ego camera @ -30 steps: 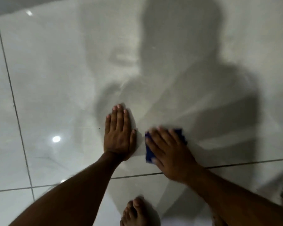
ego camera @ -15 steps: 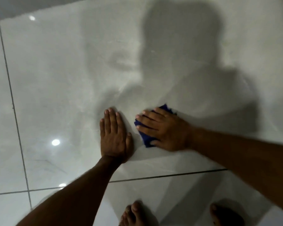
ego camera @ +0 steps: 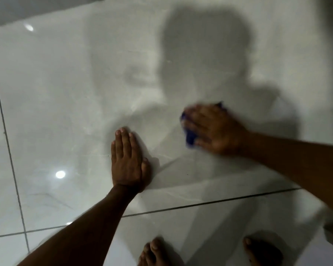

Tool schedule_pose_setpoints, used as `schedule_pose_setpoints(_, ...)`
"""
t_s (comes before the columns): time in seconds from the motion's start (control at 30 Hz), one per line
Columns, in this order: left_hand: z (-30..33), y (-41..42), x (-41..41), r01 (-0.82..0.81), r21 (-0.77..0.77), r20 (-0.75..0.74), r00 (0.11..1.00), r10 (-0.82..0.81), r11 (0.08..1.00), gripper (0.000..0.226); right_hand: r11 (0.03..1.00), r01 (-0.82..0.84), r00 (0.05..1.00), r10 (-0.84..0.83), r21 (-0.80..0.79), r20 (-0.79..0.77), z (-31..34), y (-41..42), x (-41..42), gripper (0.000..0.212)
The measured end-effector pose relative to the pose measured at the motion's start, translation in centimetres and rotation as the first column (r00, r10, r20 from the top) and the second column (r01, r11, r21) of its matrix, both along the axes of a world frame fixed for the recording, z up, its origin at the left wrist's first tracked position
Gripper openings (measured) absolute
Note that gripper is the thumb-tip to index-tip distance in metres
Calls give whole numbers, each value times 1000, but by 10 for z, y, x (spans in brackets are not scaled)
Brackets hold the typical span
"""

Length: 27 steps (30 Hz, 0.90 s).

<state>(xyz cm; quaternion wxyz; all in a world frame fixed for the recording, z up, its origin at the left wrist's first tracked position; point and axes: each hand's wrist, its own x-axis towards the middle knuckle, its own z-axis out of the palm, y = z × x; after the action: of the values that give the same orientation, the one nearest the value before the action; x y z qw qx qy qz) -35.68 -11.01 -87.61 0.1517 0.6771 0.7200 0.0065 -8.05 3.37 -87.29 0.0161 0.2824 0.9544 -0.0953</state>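
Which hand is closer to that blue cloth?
Right. The right hand presses on the blue cloth; the left hand lies flat on the tile, apart from it, off to its left.

Cloth (ego camera: 189, 138) under the right hand (ego camera: 214, 129): deep blue, plain, no print readable through the blur. Floor tile (ego camera: 56, 93) all round the grip: glossy off-white to pale grey, with faint grey marble veining, clearest just left of the cloth. Grout lines (ego camera: 210, 203): thin, dark grey, one on the near side of the grip, one far left. Shadow (ego camera: 204, 54) beyond the cloth: flat mid-grey. Glare spot (ego camera: 60, 174) well left of the grip: round, bright white.
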Motion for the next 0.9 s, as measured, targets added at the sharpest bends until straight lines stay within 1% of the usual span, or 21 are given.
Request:
schedule_pose_setpoints(0.03,-1,0,0,3,-6,-18,1000,-3,1000,79,972,231,973,-232,48,-2,-1,27,-2,65)
schedule_pose_setpoints(0.1,-2,0,2,0,-10,-36,999,-1,1000,79,755,654,757,-652,42,-43,1,52,-39,68)
schedule_pose_setpoints(0.13,-2,0,2,0,-9,-34,999,-1,1000,79,659,752,658,-751,5,-50,2,46,-66,68)
schedule_pose_setpoints(0.17,-1,0,2,2,-5,-33,999,-2,1000,79,649,760,647,-760,-29,-58,4,31,-90,69)
schedule_pose_setpoints(0.2,-1,0,1,5,1,-33,999,-5,1000,79,734,677,732,-679,-61,-47,4,10,-106,70)
schedule_pose_setpoints(0.27,-1,0,0,8,-1,-31,1000,-8,1000,79,961,269,962,-271,-72,-33,5,-34,-98,69)
schedule_pose_setpoints(0.33,1,0,0,3,-13,-24,1000,-3,1000,80,997,-40,999,38,-62,-30,8,-35,-52,66)
schedule_pose_setpoints(0.4,3,0,2,-6,-24,-29,1000,5,1000,80,994,108,994,-108,-19,3,3,-26,-1,65)
schedule_pose_setpoints(0.43,4,1,3,-14,-29,-30,999,14,999,80,941,338,941,-338,17,27,1,-28,22,65)
schedule_pose_setpoints(0.47,4,2,5,-22,-37,-33,999,21,999,80,810,585,808,-587,46,44,2,-41,37,66)
schedule_pose_setpoints(0.53,2,1,7,-27,-46,-43,999,25,999,80,381,923,378,-924,59,59,6,-96,26,67)
schedule_pose_setpoints(0.57,1,0,7,-23,-46,-46,999,21,999,80,246,968,243,-968,44,63,6,-130,5,68)
schedule_pose_setpoints(0.6,-1,-1,6,-14,-42,-43,999,12,999,80,240,971,239,-968,0,77,5,-160,-22,68)
schedule_pose_setpoints(0.63,-2,-1,4,-4,-35,-37,999,3,999,80,324,944,328,-941,-61,83,5,-181,-46,69)
schedule_pose_setpoints(0.7,-4,-1,1,3,-24,-36,999,-4,1000,79,655,738,669,-741,-161,54,3,-192,-63,70)
schedule_pose_setpoints(0.73,-4,-1,1,8,-24,-31,999,-8,1000,79,841,508,859,-510,-187,41,1,-181,-47,71)
schedule_pose_setpoints(0.77,-2,0,2,10,-25,-25,1000,-10,1000,79,954,249,968,-250,-168,18,2,-159,-20,72)
schedule_pose_setpoints(0.8,-1,0,3,7,-27,-21,1000,-8,1000,80,988,66,998,-63,-137,21,0,-137,11,72)
schedule_pose_setpoints(0.83,1,1,4,2,-32,-19,1000,-2,1000,80,991,46,998,-40,-126,48,0,-118,42,71)
schedule_pose_setpoints(0.87,2,2,5,-4,-40,-18,1000,3,999,80,975,200,978,-193,-95,75,-1,-108,72,71)
schedule_pose_setpoints(0.9,3,2,5,-10,-51,-16,1000,9,999,80,881,471,880,-465,-52,101,-2,-107,95,73)
